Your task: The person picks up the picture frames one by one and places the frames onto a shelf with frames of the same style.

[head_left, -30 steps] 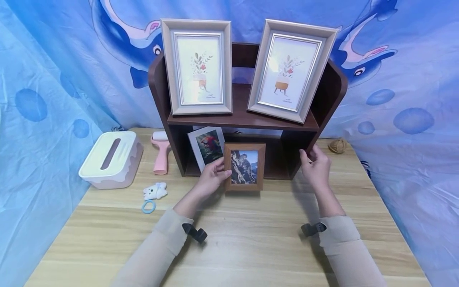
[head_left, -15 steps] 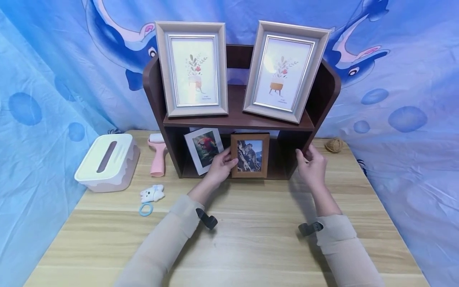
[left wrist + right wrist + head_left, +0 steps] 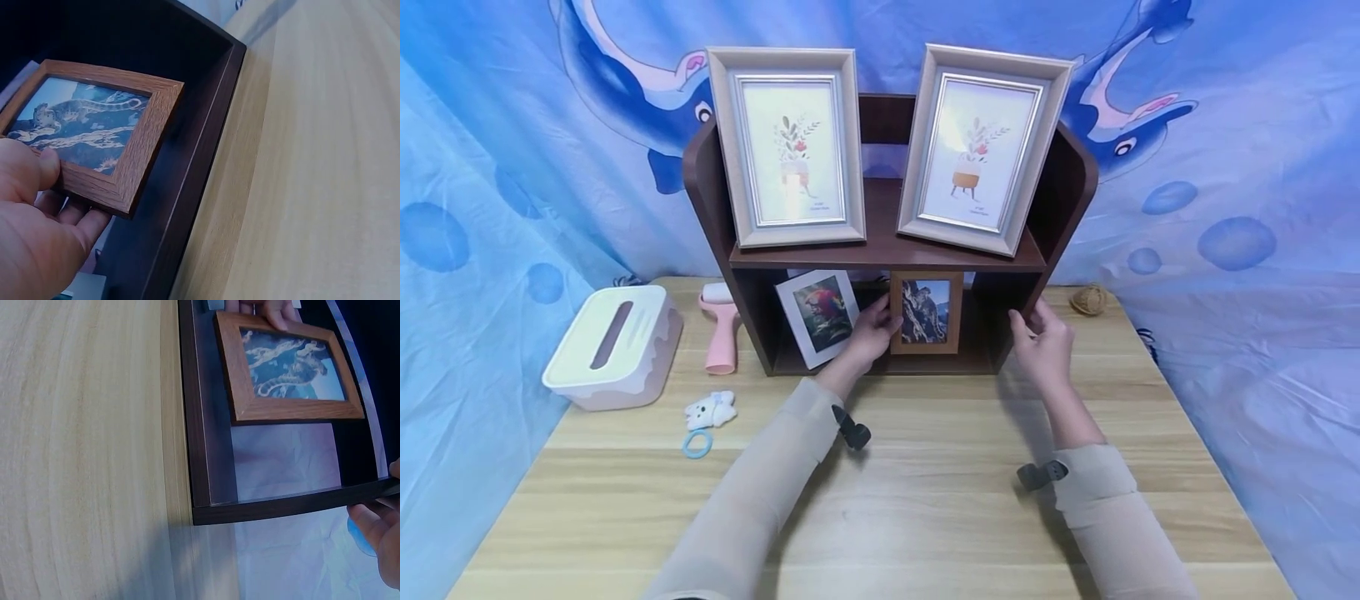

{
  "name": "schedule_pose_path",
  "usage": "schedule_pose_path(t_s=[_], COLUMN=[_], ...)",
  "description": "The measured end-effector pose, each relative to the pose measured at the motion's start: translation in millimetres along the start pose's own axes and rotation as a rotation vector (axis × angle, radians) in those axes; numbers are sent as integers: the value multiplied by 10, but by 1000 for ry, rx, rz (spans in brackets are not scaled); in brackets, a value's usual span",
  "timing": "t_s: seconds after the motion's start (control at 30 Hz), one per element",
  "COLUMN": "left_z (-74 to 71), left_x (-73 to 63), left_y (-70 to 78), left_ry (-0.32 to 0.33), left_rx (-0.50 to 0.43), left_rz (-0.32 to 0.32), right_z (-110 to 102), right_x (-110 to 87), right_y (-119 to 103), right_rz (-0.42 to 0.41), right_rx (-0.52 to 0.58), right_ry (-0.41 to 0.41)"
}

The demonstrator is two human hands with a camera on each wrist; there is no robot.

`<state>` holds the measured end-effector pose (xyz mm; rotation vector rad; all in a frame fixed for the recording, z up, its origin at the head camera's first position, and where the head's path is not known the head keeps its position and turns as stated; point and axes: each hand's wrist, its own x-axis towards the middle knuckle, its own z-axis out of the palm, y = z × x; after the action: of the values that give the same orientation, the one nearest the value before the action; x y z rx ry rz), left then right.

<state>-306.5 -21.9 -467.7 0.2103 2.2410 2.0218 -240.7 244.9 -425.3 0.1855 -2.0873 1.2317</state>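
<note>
My left hand point(image 3: 869, 335) pinches the left edge of a brown wooden picture frame point(image 3: 927, 312) with a leopard photo. In the left wrist view its thumb lies on the front of the frame and the fingers go behind. The frame is inside the lower compartment of a dark brown shelf point(image 3: 887, 257); in the left wrist view it seems raised off the bottom board. Just left of it leans a white picture frame point(image 3: 820, 318) with a parrot photo, its edge partly behind the left hand. My right hand point(image 3: 1045, 346) grips the shelf's right side panel, thumb inside and fingers outside.
Two large cream picture frames point(image 3: 797, 150) point(image 3: 985, 150) stand on the upper shelf, the right one turned. Left on the table point(image 3: 925, 500) are a tissue box point(image 3: 617, 342), a pink lint roller point(image 3: 722, 333) and a white plush keyring point(image 3: 711, 410). A twine ball point(image 3: 1088, 299) lies right.
The left hand has carried the wooden frame from before the shelf back into its lower compartment, slightly rightward. The right hand keeps its hold on the side panel. The head view has shifted a little.
</note>
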Motion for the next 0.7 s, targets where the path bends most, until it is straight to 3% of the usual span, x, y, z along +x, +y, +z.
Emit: schedule_pose_path(t_s=[0.37, 0.53, 0.7], left_z=[23, 72, 112], left_x=[194, 250, 281], left_y=[-167, -185, -191], left_ry=[-25, -71, -60], left_rx=[-94, -105, -117], left_rz=[-30, -29, -21], right_z=[24, 16, 10], right_x=[-10, -4, -2], right_y=[15, 22, 25], right_rz=[-15, -16, -7], right_rx=[-2, 4, 5], right_ry=[-3, 8, 5])
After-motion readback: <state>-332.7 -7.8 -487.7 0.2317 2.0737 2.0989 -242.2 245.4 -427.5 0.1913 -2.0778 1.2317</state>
